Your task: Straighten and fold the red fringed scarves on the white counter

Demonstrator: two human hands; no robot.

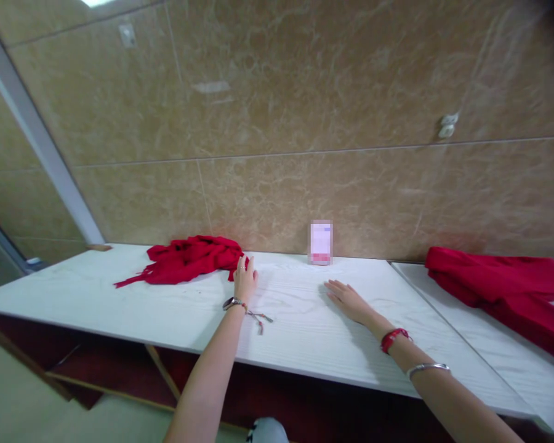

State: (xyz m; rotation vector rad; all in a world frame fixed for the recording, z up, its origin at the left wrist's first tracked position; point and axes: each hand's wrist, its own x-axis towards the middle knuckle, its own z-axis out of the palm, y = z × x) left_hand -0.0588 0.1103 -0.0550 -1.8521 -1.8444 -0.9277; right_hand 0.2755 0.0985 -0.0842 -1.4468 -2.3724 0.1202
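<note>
My left hand (246, 280) is at the right end of a crumpled red cloth (189, 261) with a fringed or ragged strip trailing to its left. Its fingers are stretched and a little apart; they seem to touch the cloth's edge, though I cannot tell how firmly. A dark watch and a beaded string bracelet circle that wrist. Palm down, my right hand (349, 300) is over the white tabletop (295, 332) with its fingers extended and nothing in them. It wears a red bracelet and a silver bangle.
A small upright phone-like thing (321, 243), blurred out, leans against the marbled tile wall (277, 191). On the right a larger red cloth (503, 280) lies folded across a second white top beyond a seam. Open dark-red shelves (115, 369) sit below the front edge.
</note>
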